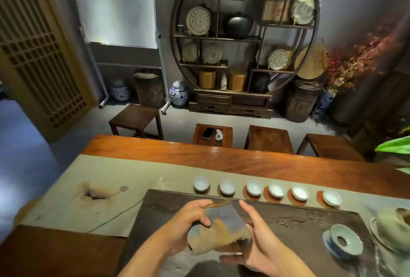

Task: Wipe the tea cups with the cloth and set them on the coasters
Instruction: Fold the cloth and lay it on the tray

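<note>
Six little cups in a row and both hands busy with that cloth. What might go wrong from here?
The tea cups stand close together along the far edge of the dark tray, so reaching for one could knock its neighbour. Several sit off-centre on their coasters and might tip if nudged. The cloth hangs loosely between the left hand and right hand, so a trailing corner could drag across a cup.

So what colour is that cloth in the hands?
The cloth is two-toned: dusty blue-grey on one face, tan-brown on the other, where it folds over. The head view shows it best.
</note>
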Demonstrator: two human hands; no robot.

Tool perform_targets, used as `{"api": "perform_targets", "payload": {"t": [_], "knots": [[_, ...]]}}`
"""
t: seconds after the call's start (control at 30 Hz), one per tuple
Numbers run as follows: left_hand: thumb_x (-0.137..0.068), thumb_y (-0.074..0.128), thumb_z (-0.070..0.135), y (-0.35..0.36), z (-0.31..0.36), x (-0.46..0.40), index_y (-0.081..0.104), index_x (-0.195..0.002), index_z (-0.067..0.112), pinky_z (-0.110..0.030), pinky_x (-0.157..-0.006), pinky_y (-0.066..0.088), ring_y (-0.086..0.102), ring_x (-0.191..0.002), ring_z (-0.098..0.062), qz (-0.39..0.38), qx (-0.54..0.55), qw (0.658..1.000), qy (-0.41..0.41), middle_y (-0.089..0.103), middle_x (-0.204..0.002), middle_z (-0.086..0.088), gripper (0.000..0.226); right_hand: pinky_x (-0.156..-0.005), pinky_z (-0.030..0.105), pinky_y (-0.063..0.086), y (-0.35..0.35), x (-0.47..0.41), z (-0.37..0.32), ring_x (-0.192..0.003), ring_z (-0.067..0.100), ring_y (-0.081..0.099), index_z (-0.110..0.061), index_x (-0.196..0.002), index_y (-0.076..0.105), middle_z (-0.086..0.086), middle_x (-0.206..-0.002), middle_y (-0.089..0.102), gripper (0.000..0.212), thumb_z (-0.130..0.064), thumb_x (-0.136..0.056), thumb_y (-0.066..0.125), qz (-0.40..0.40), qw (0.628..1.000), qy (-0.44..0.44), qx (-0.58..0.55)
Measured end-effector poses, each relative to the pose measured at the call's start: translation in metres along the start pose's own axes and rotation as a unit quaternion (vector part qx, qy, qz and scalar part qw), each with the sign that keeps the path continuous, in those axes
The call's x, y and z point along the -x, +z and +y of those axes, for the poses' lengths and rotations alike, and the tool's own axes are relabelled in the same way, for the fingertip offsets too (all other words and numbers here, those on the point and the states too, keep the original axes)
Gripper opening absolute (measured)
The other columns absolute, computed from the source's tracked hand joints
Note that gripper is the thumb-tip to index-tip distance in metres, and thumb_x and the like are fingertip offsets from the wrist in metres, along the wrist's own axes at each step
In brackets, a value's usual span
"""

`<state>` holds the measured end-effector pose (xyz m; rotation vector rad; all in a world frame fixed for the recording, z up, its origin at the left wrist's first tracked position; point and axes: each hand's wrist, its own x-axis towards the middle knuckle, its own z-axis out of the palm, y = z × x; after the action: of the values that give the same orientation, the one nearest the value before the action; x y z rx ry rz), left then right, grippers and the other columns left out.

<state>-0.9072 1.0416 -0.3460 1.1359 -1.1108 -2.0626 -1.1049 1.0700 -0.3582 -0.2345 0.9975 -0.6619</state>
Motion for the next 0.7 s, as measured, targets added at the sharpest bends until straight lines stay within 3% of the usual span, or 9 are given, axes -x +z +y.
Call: {"api": "perform_targets", "payload": {"t": [0.03,0.1,0.17,0.27,0.33,0.43,0.53,0.63,0.7], "knots": [[-0.038,0.066,0.009,-0.019,-0.001,0.007,0.068,-0.102,0.011,-0.023,-0.063,0.054,0.069,-0.082,-0.015,0.018,-0.001,1.000,-0.013,0.070,-0.097,-0.006,0.064,-0.088,0.050,0.048,0.012,-0.010,0.012,-0.102,0.044,0.062,0.001,-0.114,0.067,0.027,-0.112,0.065,0.064,-0.051,-0.076,0.064,-0.023,1.000,-0.005,-0.002],[-0.050,0.062,0.003,-0.051,0.004,0.023,0.069,-0.081,0.013,-0.018,-0.056,0.051,0.068,-0.066,-0.010,0.023,-0.013,0.999,-0.026,0.070,-0.075,0.000,0.033,-0.073,0.039,0.048,0.037,-0.030,0.032,-0.086,0.035,0.061,0.000,-0.111,0.069,0.025,-0.100,0.066,0.052,-0.035,-0.072,0.071,-0.013,0.999,-0.043,0.014],[-0.060,0.064,0.003,-0.085,0.005,0.032,0.068,-0.068,0.015,-0.018,-0.052,0.047,0.062,-0.059,-0.011,0.024,-0.038,0.999,-0.031,0.063,-0.065,-0.001,0.015,-0.070,0.037,0.048,0.053,-0.052,0.046,-0.087,0.033,0.061,0.004,-0.109,0.067,0.028,-0.104,0.067,0.048,-0.016,-0.066,0.073,0.021,0.995,-0.095,-0.001],[-0.074,0.078,0.002,-0.136,-0.016,0.029,0.064,-0.093,0.003,-0.021,-0.053,0.048,0.061,-0.068,-0.015,0.138,-0.080,0.985,-0.063,0.063,-0.079,-0.009,0.024,-0.063,0.034,0.055,0.067,-0.074,0.062,-0.080,0.033,0.070,0.005,-0.099,0.070,0.027,-0.098,0.071,0.027,-0.004,-0.074,0.068,0.066,0.985,-0.155,0.030],[-0.080,0.079,0.006,-0.158,-0.037,0.023,0.062,-0.109,0.003,-0.021,-0.050,0.050,0.064,-0.071,-0.018,0.209,-0.093,0.969,-0.095,0.066,-0.086,-0.010,0.034,-0.063,0.028,0.053,0.069,-0.085,0.075,-0.077,0.026,0.071,0.000,-0.094,0.072,0.019,-0.091,0.075,0.014,-0.005,-0.084,0.064,0.145,0.965,-0.176,0.128],[-0.080,0.081,0.013,-0.170,-0.066,0.010,0.063,-0.109,0.006,-0.028,-0.063,0.054,0.069,-0.083,-0.025,0.256,-0.147,0.949,-0.106,0.071,-0.095,-0.011,0.034,-0.060,0.022,0.050,0.066,-0.102,0.097,-0.068,0.012,0.067,-0.001,-0.088,0.071,0.012,-0.081,0.075,0.012,-0.012,-0.086,0.066,0.247,0.912,-0.181,0.275],[-0.081,0.080,0.011,-0.169,-0.091,-0.003,0.063,-0.104,0.010,-0.031,-0.075,0.052,0.066,-0.089,-0.024,0.320,-0.166,0.930,-0.072,0.068,-0.097,-0.008,0.028,-0.042,0.012,0.039,0.056,-0.114,0.114,-0.045,0.002,0.054,0.001,-0.072,0.062,0.007,-0.061,0.062,0.020,-0.013,-0.086,0.066,0.309,0.876,-0.191,0.317],[-0.086,0.075,0.007,-0.167,-0.111,-0.010,0.065,-0.106,0.008,-0.027,-0.070,0.050,0.066,-0.084,-0.023,0.312,-0.180,0.932,-0.042,0.069,-0.089,-0.010,0.023,-0.049,0.026,0.030,0.041,-0.126,0.126,-0.050,0.015,0.038,-0.011,-0.061,0.042,0.004,-0.055,0.040,0.036,-0.016,-0.086,0.067,0.366,0.838,-0.181,0.361],[-0.087,0.071,0.001,-0.164,-0.121,-0.015,0.065,-0.106,0.005,-0.020,-0.061,0.047,0.061,-0.071,-0.020,0.292,-0.186,0.938,-0.017,0.064,-0.075,-0.007,0.020,-0.054,0.032,0.027,0.032,-0.132,0.129,-0.056,0.018,0.035,-0.013,-0.061,0.038,0.005,-0.057,0.037,0.038,-0.015,-0.086,0.067,0.387,0.823,-0.184,0.372]]}}
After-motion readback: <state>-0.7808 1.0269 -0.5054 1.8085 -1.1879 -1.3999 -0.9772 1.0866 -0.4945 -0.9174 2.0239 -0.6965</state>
